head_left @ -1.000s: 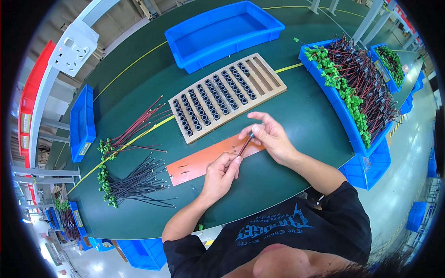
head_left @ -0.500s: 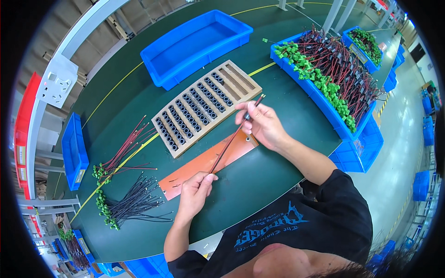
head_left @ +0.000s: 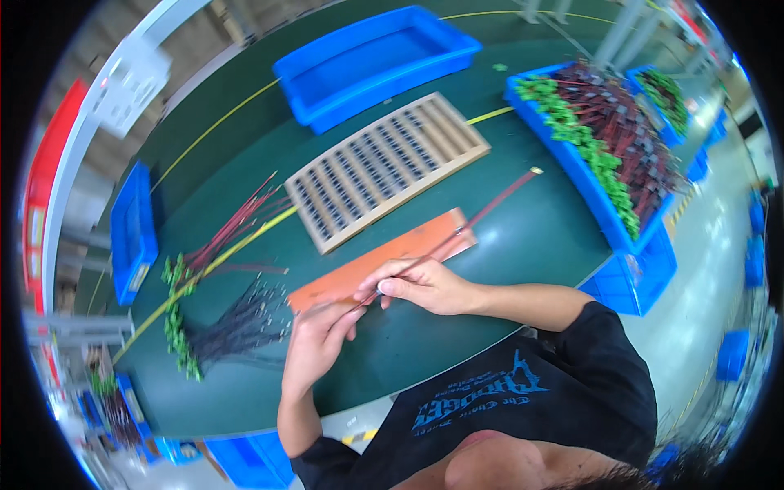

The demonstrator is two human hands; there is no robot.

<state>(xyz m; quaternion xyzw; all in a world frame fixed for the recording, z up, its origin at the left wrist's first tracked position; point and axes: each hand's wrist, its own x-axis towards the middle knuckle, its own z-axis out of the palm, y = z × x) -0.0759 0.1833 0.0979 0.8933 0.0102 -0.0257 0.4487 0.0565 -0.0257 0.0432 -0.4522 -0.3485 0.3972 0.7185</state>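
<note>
My left hand [head_left: 317, 335] pinches the lower end of a pair of dark-red and black wires [head_left: 500, 198] above the near end of an orange board [head_left: 351, 278]. My right hand [head_left: 429, 287] is closed around the same wires, right beside the left fingers. The wires slant up to the right, past the far end of the board, to a pale tip. A small dark piece shows at the right thumb; its kind is blurred. Beyond the board lies a wooden rack [head_left: 404, 197] with rows of black, round-holed parts; its rightmost slots hold none.
On the left lie red wires [head_left: 229, 224] and black wires [head_left: 237, 327] with green connectors [head_left: 181, 347]. A blue bin [head_left: 563, 159] heaped with wired connectors stands right. At the back is a bare blue tray [head_left: 367, 61]; a smaller blue bin [head_left: 135, 237] stands far left.
My right hand has slid down the wires from near their upper end to beside my left hand. The left hand has shifted slightly left. The whole view has also shifted.
</note>
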